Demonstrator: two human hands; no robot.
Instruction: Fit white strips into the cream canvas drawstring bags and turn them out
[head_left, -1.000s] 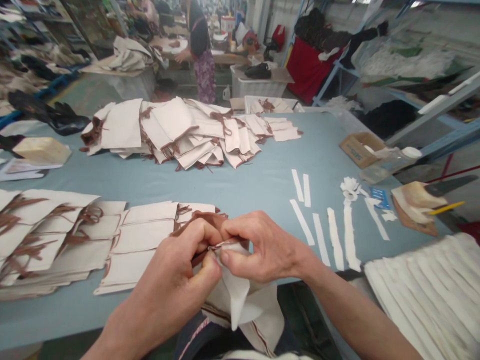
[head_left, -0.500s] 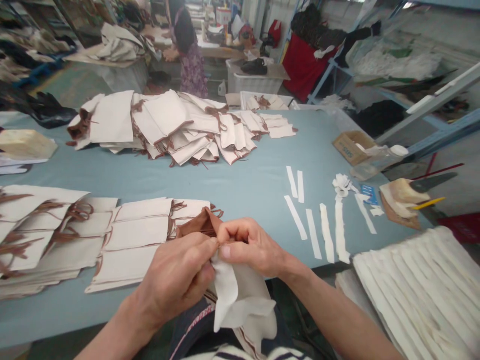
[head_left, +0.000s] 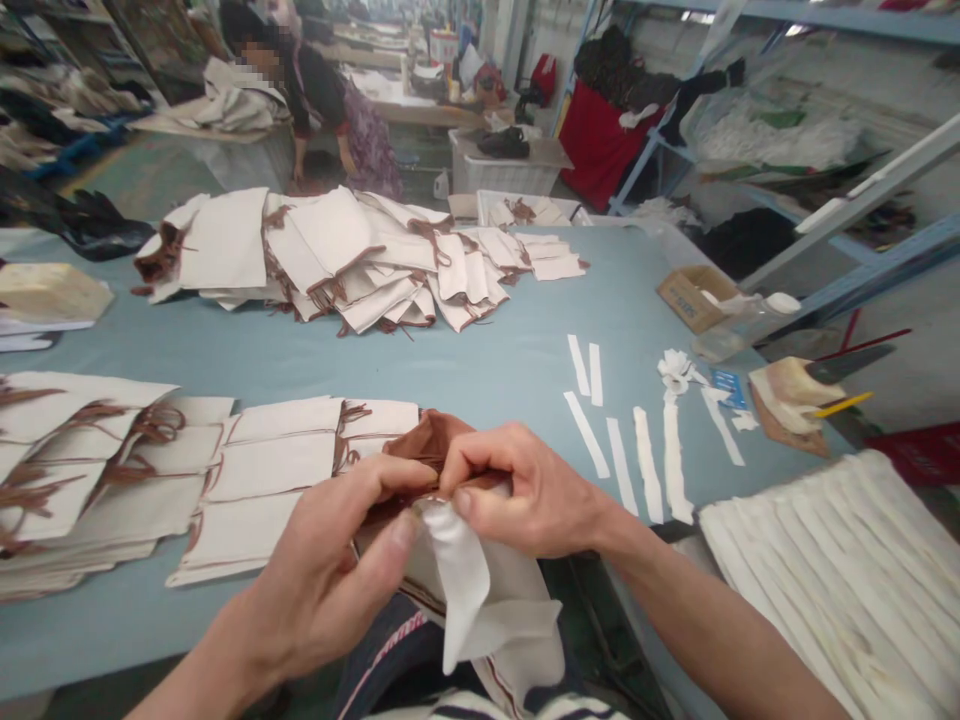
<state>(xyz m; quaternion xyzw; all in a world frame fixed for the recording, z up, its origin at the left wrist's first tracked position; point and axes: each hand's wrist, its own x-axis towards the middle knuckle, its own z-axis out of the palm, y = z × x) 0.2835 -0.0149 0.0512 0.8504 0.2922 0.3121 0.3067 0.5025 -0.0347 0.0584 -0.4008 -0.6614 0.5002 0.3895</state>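
Observation:
My left hand (head_left: 330, 570) and my right hand (head_left: 525, 490) meet over a cream fabric bag (head_left: 517, 590) with brown edging, held above my lap at the table's front edge. The right thumb and fingers pinch its brown opening. My left fingertips grip the same seam from the far side, the thumb a little lifted. Brown cloth (head_left: 427, 435) bunches up behind the fingers. From the pinched spot a loose white strip (head_left: 461, 580) hangs down. Just left lie stacked cream bags (head_left: 270, 465) with brown cords.
Across the blue table (head_left: 510, 370) stretches a long heap of cream bags (head_left: 322, 240). To the right are several white strips (head_left: 587, 435), a cardboard box (head_left: 694, 298) and a plastic jar (head_left: 757, 320). White padded material (head_left: 832, 570) is at lower right. A person (head_left: 330, 110) bends beyond the table.
My left thumb has lifted off the seam, and more of the brown cloth shows between my hands. The white strip has swung slightly right. The person behind has bent down to the left.

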